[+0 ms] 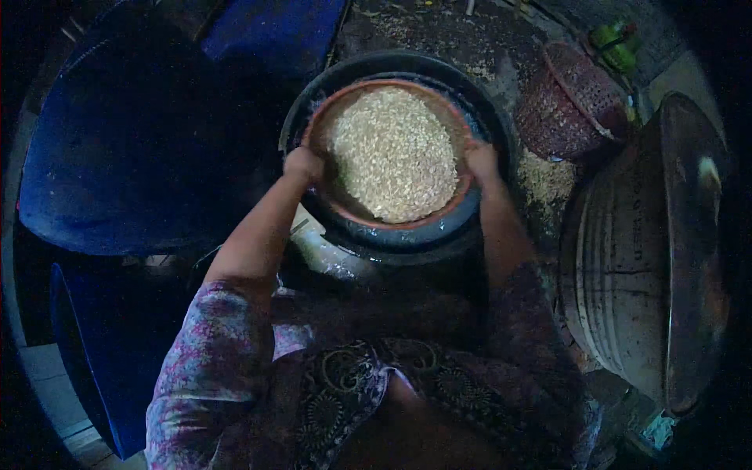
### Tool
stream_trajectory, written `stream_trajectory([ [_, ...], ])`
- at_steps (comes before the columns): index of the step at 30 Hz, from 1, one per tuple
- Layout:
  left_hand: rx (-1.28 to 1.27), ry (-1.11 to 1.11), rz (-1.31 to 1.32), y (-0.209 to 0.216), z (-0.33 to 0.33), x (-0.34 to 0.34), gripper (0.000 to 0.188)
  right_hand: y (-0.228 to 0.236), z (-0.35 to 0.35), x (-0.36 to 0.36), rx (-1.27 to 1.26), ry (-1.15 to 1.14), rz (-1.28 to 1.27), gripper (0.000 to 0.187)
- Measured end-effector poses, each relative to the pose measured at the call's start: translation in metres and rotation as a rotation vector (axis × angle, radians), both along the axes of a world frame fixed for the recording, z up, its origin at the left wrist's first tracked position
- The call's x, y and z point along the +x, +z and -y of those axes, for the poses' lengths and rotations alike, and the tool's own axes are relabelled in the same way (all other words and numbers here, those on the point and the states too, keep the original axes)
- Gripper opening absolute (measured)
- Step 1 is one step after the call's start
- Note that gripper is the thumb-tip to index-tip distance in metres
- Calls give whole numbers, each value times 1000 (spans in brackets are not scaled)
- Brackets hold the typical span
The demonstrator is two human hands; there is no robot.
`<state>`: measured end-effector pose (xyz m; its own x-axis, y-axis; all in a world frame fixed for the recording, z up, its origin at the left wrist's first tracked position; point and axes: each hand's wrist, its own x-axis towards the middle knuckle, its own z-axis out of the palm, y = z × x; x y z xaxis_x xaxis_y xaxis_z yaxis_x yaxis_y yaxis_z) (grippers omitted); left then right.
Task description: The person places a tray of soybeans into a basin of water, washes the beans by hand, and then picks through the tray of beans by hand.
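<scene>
While the scene is dim and bluish, the main things are plain enough. At the far left a large blue plastic container (133, 149) lies on the ground, with another blue piece (94, 360) below it near the lower left edge. The person's patterned sleeve (211, 360) comes in from the bottom edge, and the forearm runs up to the left hand (304, 164), which is closed around the left rim of a round brown sieve tray (462, 196). The tray is filled with pale grain (392, 153), heaped across most of its face. It sits over a wide black basin (407, 235), which shows as a dark ring all round it; whether the tray rests on the basin's rim or is held just above it cannot be told. The basin stands on the ground near the middle of the view, toward the top. The right hand (482, 160) grips the tray's opposite rim, so the two hands are well apart, one on each side. Pale husk or grain (548, 184) is scattered over the ground just to the right of the basin. Beyond that lies a reddish woven basket (568, 106), tipped on its side, and above it something green (615, 43) that is too small to make out. A big ribbed drum (634, 258) with a dark, worn rim fills the right edge.
</scene>
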<state>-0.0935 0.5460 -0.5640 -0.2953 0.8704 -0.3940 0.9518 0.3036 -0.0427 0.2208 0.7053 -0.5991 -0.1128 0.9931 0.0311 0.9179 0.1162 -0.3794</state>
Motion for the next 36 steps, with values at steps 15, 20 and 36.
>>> stream_trajectory([
  [15,321,1037,1285,-76,-11,12,25,2,30,-106,-177,204,11,67],
  [20,261,787,1093,-72,1,-4,17,55,91,-140,-344,622,261,74],
  [36,358,1028,1206,-80,5,4,20,12,60,-172,-392,900,302,66],
])
